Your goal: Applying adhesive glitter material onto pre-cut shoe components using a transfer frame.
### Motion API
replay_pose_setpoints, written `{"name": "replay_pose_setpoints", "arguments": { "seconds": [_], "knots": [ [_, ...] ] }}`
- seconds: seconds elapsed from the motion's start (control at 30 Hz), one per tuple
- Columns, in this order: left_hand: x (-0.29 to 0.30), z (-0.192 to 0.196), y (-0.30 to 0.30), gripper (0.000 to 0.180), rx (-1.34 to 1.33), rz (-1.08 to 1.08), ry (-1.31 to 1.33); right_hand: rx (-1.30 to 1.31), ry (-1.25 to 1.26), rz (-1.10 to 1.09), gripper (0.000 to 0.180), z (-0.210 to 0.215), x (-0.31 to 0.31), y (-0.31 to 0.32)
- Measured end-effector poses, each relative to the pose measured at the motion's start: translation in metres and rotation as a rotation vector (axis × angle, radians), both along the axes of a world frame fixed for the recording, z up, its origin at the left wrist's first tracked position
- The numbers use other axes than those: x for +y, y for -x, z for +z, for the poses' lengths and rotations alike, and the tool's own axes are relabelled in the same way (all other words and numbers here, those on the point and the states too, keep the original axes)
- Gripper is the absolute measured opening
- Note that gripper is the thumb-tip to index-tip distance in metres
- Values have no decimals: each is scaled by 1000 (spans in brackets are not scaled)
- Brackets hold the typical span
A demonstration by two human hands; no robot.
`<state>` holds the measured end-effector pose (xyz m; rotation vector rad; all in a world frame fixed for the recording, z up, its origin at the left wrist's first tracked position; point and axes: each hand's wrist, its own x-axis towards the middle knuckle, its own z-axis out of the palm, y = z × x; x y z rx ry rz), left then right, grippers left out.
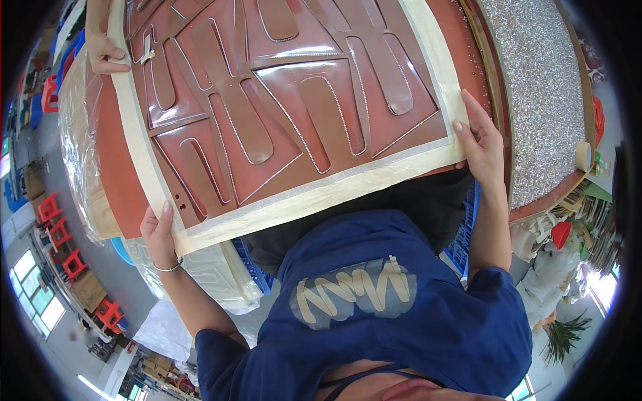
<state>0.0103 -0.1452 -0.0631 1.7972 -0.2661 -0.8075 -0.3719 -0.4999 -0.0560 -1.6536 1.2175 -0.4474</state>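
Panel, brown with long rounded cut-outs edged in pale dotted lines, fills the upper middle of the frame, bound by a cream border. Its near edge reaches past the red-brown table towards the person. The left hand grips the lower-left corner, fingertips on the border; the right hand grasps the right edge, thumb on top and other fingers partly hidden under it. At upper left, a co-worker's hand pinches the far part of the left edge.

To handle it well, I would hold by the border alone, thumbs off the cut-outs, and pull evenly outwards so that the middle neither sags nor creases. The glossy patches suggest a thin film that may ripple if one corner is twisted. Both people should raise or shift their sides together, keeping the panel level and clear of the glittery bed at upper right. Whether its middle touches the table, I cannot tell. A scrap at upper left deserves a check.
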Motion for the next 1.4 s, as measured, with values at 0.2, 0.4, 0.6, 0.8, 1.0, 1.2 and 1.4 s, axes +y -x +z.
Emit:
{"name": "replay_pose_setpoints", "arguments": {
  "seconds": [0.2,0.4,0.6,0.8,1.0,1.2,1.4],
  "knots": [
    [-6,-1,7,28,-129,-4,-76,7,30,-39,46,-4,1,1],
    [0,-2,2,27,-76,3,-85,-2,47,-47,42,-3,5,-8],
    [-3,-7,0,27,-99,-5,-79,158,106,-28,32,-5,4,-2],
    [-6,-7,4,24,-56,16,-34,199,149,7,31,-1,5,-5],
    [-6,-7,2,23,-54,36,-31,243,352,91,32,-10,0,-2],
    [-7,-3,5,24,-121,35,-79,321,239,70,34,-2,4,-10],
    [-8,-8,5,24,-79,33,-29,467,576,192,35,-6,3,-7]
  ]
}}
